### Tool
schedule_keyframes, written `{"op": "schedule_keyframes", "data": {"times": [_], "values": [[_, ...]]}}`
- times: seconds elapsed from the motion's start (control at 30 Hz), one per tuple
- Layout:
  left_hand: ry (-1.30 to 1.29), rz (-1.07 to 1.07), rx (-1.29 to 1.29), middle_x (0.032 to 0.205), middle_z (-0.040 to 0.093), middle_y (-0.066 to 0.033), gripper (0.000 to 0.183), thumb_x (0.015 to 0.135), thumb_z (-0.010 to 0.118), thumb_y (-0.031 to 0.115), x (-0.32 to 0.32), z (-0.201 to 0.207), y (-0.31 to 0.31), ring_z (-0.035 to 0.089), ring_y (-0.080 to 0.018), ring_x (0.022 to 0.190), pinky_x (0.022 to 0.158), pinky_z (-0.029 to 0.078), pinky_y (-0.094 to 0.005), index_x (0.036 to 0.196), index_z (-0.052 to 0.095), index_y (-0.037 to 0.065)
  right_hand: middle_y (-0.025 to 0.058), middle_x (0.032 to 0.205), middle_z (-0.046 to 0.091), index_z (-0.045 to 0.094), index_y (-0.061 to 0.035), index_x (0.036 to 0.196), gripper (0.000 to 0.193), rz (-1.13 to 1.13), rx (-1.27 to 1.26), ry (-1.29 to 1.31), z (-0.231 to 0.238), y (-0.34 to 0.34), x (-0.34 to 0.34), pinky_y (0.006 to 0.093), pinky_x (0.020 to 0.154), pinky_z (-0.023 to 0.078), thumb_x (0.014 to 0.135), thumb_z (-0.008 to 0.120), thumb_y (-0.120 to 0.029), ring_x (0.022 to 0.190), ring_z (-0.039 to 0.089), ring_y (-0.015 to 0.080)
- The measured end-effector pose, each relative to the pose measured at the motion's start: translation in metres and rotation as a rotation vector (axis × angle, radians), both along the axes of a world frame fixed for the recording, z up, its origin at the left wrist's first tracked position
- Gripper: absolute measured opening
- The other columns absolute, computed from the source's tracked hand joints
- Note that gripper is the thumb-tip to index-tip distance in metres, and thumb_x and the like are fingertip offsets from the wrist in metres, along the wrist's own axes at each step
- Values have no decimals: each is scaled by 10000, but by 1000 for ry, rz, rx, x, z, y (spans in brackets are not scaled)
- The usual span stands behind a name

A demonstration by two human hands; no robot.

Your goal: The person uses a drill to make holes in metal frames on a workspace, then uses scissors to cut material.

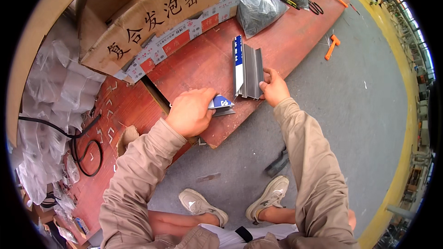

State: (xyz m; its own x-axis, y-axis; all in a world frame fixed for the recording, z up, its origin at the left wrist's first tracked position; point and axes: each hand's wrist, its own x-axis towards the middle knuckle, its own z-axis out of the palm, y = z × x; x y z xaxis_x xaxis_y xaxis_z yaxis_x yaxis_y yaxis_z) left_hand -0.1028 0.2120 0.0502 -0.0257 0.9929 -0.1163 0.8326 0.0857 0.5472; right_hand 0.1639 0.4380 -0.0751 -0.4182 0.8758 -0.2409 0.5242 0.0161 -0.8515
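My right hand (pixel 273 86) grips a grey metal profile piece (pixel 251 71) by its right side, near the lower end. Blue and white film runs along the profile's left edge, and grooves show along its length. My left hand (pixel 191 110) is closed around a second, shorter-looking profile piece (pixel 224 106), also with blue and white film. Its slanted end pokes out to the right of my fingers, and the rest is hidden under the hand. The two pieces' ends are close together, over the red tabletop (pixel 194 71) near its front edge.
A large cardboard box (pixel 170 23) stands at the back left. Clear bags of dark parts (pixel 260 7) lie behind the profiles. Plastic-wrapped rolls (pixel 55 87), a black cable (pixel 85 154) and small angled pieces (pixel 110 103) are at left. An orange tool (pixel 332 47) lies on the grey floor (pixel 364 101).
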Motion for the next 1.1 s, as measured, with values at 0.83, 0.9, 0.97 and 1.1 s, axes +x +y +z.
{"op": "schedule_keyframes", "data": {"times": [0.83, 0.9, 0.97, 1.1], "values": [[64, -103, 126, 1225, 806, -185, 408, 994, 867, 116, 21, -7, 4, 771, -455, 1183, 1002, 577, -593, 1376, 727, 78, 206, 1379, 773, 765, -57, 1422, 421, 198, 445, 69, 88, -70, -35, 510, 1174, 617, 1063, 920, -213, 1342, 759, 451], [80, -104, 160, 1242, 805, -182, 423, 995, 868, 111, 26, -8, 4, 772, -449, 1193, 1001, 579, -589, 1392, 726, 72, 195, 1393, 778, 772, -56, 1433, 431, 247, 273, 106, 89, -82, -41, 503, 1166, 621, 1082, 928, -249, 1316, 769, 419], [105, -91, 153, 1253, 806, -181, 438, 994, 870, 108, 26, -9, 4, 771, -448, 1204, 1001, 580, -588, 1404, 723, 67, 186, 1399, 783, 780, -52, 1435, 431, 221, 127, 128, 88, -79, -39, 489, 1147, 628, 1094, 928, -270, 1280, 780, 375], [113, -85, 149, 1259, 806, -188, 460, 993, 875, 108, 26, -10, 5, 768, -464, 1210, 1005, 582, -593, 1420, 713, 61, 173, 1390, 788, 798, -33, 1405, 406, 172, -121, 182, 74, -72, -36, 457, 1089, 644, 1113, 920, -287, 1190, 785, 294]]}}
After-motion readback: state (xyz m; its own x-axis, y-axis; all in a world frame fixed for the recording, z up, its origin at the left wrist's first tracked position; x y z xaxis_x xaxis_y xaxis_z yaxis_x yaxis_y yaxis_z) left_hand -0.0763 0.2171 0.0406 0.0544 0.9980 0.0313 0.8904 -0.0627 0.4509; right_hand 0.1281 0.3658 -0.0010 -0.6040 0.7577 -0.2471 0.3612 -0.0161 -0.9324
